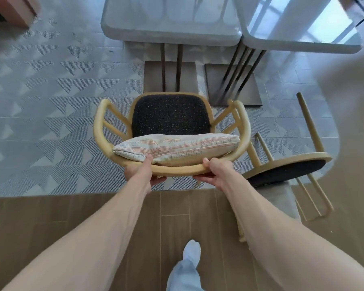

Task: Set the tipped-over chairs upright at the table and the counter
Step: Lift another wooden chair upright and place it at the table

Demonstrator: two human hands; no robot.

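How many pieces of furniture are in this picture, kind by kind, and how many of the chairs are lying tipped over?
Yellow wooden chairs with dark speckled seats: 2, one upright, gripped by the left hand and right hand, one tipped over
White square-topped tables: 2
Striped cushion: 1
Total: 5

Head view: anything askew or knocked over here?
Yes. A second chair lies tipped on its side on the floor, right of the upright chair, legs sticking out sideways. The upright one, held at its back rail by the left hand and right hand, looks fine, cushion in place.
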